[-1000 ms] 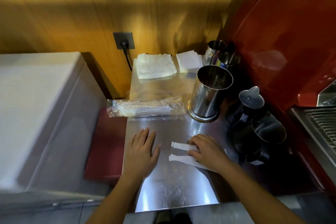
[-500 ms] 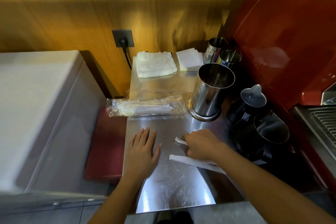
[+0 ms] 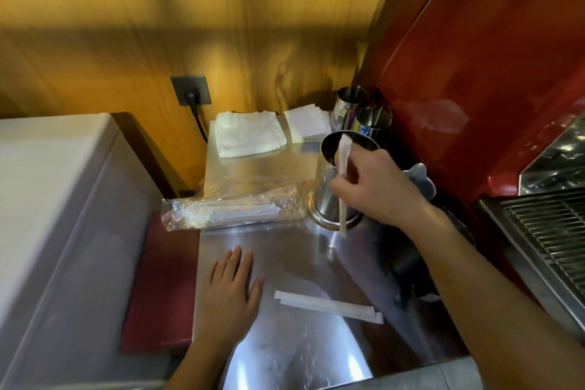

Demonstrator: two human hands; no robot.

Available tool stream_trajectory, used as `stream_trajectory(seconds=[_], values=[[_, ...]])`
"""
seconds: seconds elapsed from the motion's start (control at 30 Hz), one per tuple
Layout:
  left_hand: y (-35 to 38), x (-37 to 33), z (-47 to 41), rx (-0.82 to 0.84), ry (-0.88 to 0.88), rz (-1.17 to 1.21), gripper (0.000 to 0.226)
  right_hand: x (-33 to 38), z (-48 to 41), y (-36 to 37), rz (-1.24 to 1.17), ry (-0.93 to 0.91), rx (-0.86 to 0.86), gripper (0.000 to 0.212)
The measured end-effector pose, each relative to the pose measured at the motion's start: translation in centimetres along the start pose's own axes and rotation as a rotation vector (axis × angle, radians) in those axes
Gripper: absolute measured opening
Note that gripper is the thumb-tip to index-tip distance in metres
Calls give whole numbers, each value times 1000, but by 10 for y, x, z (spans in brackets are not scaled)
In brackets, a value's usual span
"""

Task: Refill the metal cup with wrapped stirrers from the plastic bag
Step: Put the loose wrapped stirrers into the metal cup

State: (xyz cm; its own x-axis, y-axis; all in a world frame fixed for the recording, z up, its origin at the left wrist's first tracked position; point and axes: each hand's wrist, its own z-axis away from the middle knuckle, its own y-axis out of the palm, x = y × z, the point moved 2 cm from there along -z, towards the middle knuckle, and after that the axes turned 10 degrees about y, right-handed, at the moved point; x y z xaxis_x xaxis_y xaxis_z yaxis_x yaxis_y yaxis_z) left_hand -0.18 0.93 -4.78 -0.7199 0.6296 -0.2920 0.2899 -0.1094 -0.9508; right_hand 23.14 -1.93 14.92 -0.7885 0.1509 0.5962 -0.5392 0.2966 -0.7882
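The tall metal cup (image 3: 326,180) stands on the steel counter (image 3: 285,250), right of the clear plastic bag (image 3: 231,207), which lies on its side with several wrapped stirrers inside. My right hand (image 3: 380,187) is raised in front of the cup and pinches one white wrapped stirrer (image 3: 343,165) almost upright, its top end level with the cup's rim. My left hand (image 3: 232,288) rests flat on the counter with its fingers spread, holding nothing. Another wrapped stirrer (image 3: 329,305) lies loose on the counter to the right of my left hand.
A folded white cloth (image 3: 250,134) and a stack of paper napkins (image 3: 308,127) lie at the back. Two smaller metal cups (image 3: 364,111) stand behind the tall one. Dark pitchers (image 3: 421,180) crowd the right side beside a red machine (image 3: 490,73). A white appliance (image 3: 63,215) sits left.
My right hand picked one wrapped stirrer off the counter and lifted it up in front of the metal cup. The other stirrer stayed on the counter. My left hand kept still.
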Motion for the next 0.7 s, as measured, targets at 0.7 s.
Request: stream_trajectory(seconds=[0.7], values=[[4,3,1,11,-9,1,62,-48,-67,-4,348,294,174,23]])
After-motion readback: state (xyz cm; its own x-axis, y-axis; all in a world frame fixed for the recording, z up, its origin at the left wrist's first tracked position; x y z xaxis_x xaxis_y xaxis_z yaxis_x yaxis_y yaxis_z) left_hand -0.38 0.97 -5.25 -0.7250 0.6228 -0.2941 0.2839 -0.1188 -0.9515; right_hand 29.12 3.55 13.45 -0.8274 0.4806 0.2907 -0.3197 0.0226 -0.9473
